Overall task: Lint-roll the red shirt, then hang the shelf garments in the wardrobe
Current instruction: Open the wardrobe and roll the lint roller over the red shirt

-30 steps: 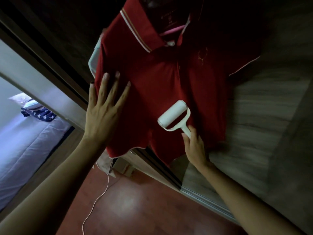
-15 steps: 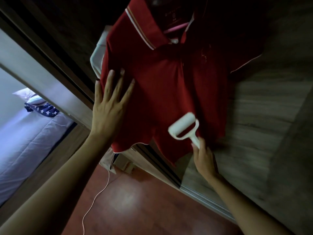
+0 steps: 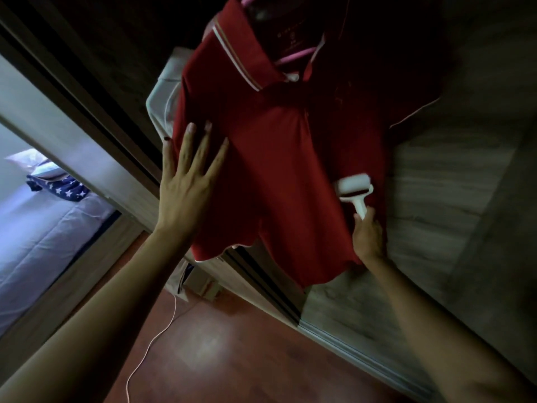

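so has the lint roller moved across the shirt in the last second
Yes. The lint roller has travelled from mid-front towards the red shirt's side edge by the wooden door.

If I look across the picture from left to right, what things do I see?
Starry blue cloth on the bed → left hand pressing flat on the red shirt → white lint roller, held by the right hand → wooden wardrobe door.
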Available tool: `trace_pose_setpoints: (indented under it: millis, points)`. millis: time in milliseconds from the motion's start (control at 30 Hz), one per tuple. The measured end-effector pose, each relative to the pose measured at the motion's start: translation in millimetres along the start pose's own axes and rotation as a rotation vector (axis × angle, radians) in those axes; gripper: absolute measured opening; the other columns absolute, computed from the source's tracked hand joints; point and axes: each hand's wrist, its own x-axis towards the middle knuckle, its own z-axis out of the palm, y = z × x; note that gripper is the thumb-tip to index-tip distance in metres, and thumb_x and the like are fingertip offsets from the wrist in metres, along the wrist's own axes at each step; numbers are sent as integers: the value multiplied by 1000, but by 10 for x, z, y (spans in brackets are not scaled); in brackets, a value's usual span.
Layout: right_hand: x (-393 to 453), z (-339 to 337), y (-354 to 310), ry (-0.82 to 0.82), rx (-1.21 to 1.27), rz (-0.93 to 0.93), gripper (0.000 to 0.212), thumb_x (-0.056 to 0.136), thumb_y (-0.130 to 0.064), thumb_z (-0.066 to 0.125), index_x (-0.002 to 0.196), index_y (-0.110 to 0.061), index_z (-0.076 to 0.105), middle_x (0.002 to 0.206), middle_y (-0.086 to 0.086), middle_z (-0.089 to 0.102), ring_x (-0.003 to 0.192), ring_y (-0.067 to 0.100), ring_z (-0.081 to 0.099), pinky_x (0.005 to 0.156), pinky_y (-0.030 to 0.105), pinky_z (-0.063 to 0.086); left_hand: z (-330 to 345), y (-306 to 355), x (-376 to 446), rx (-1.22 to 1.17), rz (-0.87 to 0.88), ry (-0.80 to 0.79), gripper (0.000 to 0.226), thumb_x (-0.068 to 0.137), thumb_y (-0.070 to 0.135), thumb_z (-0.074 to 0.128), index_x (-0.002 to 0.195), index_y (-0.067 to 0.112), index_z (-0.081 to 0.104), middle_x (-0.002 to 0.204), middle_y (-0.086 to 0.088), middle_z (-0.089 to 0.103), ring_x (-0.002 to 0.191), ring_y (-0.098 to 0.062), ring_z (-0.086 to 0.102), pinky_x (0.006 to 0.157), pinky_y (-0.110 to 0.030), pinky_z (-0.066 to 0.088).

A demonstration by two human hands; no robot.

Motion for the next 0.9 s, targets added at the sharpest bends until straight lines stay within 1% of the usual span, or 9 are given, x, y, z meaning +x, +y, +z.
trace_pose_setpoints:
  millis: [133,233,300,367,433,567,633,767,900]
  points:
    - [-206,35,473,-195,-40,181,30,102,-23,40,120,1,43,111,30,60,99,43,60,69,37,39,-3,13,-5,0,-8,1,89,81,24,60,152,24,8,160,-10,-1,143,-25,-18,113,-45,-20]
    - [-351,21,579,-188,-21,243,29,102,-25,38,119,-1,44,108,29,62,97,43,61,72,40,44,7,18,-6,3,-11,4,88,82,23,60,152,24,7,160,-10,-1,143,-25,-18,112,-45,-21]
    - [-414,6,480,-74,2,151,27,102,-26,41,116,-3,44,100,29,64,91,44,63,68,43,49,15,26,-8,7,-11,-4,91,81,23,63,152,25,6,160,-10,-3,142,-25,-20,113,-46,-20]
    - [-474,-12,301,60,64,-10,29,100,-24,46,120,-3,46,97,30,65,87,46,65,66,46,52,17,49,-3,10,-9,-18,97,78,23,66,152,25,4,160,-10,-5,142,-25,-21,112,-46,-21]
    - [-556,-34,67,140,158,-151,34,98,-21,51,126,-2,48,98,28,66,84,41,66,65,41,51,20,73,1,11,-8,-23,99,77,23,68,153,24,3,160,-10,-5,143,-26,-19,113,-47,-20]
    - [-758,11,-248,128,206,-396,37,98,-28,50,125,-2,51,84,13,65,68,24,62,54,30,46,36,137,4,-2,-4,-27,98,78,24,69,153,23,5,160,-11,-5,143,-27,-18,116,-55,-9]
    - [-831,105,-228,60,140,-425,30,97,-23,54,120,-4,53,76,5,59,62,17,55,49,23,38,40,173,3,-17,0,-23,95,80,25,67,153,23,5,160,-11,-5,143,-27,-18,116,-55,-10]
    - [-951,266,50,-198,-31,-193,28,99,-29,47,120,-11,48,88,12,64,77,29,64,57,35,43,46,221,-14,-47,-3,-14,93,82,23,64,153,23,4,160,-11,-6,142,-26,-20,111,-45,-22]
    - [-1084,245,329,-286,-151,-62,25,100,-30,43,115,-10,46,94,14,65,78,26,64,56,31,41,83,273,-57,-67,-2,5,95,81,22,67,153,23,4,160,-11,-5,142,-26,-20,112,-45,-20]
